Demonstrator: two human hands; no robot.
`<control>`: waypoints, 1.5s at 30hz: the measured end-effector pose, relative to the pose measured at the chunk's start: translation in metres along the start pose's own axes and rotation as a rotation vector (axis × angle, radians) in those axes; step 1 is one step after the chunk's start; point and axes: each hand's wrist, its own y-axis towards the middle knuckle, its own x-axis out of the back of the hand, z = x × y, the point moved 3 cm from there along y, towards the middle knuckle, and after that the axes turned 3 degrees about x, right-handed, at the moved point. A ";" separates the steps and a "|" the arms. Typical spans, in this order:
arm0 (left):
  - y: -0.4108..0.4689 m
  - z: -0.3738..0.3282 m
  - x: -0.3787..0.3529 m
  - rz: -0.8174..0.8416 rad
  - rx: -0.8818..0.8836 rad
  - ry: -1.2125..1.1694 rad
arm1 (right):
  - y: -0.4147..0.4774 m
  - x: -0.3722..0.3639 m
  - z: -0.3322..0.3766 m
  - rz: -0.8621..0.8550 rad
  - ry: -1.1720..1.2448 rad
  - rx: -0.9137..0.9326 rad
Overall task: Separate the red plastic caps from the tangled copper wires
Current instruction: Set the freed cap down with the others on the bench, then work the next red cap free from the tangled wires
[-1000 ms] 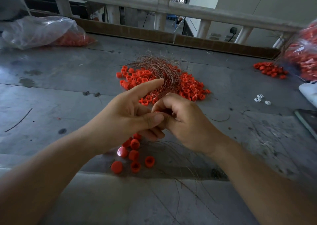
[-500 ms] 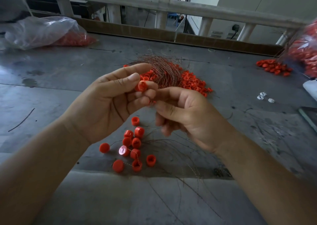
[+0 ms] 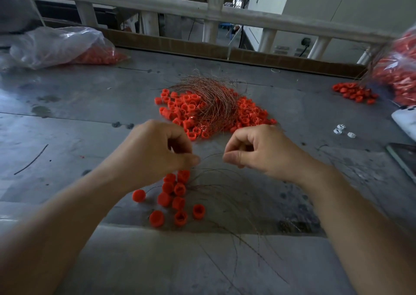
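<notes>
A pile of red plastic caps [image 3: 180, 110] lies mid-table, with a tangle of copper wires [image 3: 213, 101] draped over it. Nearer to me sits a small loose group of red caps [image 3: 175, 195], and thin stray wires [image 3: 227, 195] fan out to its right. My left hand [image 3: 157, 150] and my right hand [image 3: 254, 150] hover just above this near group, a short gap between them. Both have curled fingers, and each pinches an end of one thin copper wire [image 3: 210, 155] that arcs across the gap. Whether a cap is inside my left fingers is hidden.
A clear plastic bag of red caps [image 3: 65, 47] lies at the back left, and another bag [image 3: 400, 74] at the right with a spill of caps [image 3: 355, 92] beside it. Small white pieces [image 3: 342, 130], a white object [image 3: 405, 119] and a dark flat device [image 3: 403, 157] lie at right. A railing [image 3: 202, 8] borders the far edge.
Both hands have dropped lower and pulled apart. The red cap seen at my left fingertips half a second ago is out of sight, and a thin wire now spans the gap.
</notes>
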 end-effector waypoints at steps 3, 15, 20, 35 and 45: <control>0.001 0.002 -0.002 0.058 0.005 0.070 | 0.001 -0.005 -0.004 0.096 -0.032 -0.027; -0.001 0.002 -0.004 0.256 -0.006 0.109 | 0.000 -0.007 0.000 0.187 -0.045 0.004; 0.011 0.014 0.005 0.011 0.056 -0.063 | 0.000 0.002 0.001 0.047 -0.042 0.031; 0.044 0.040 -0.002 -0.203 0.072 0.324 | 0.005 -0.001 -0.009 -0.023 -0.135 0.016; 0.042 0.038 0.003 -0.290 0.047 0.305 | 0.008 0.001 -0.012 -0.132 -0.180 0.005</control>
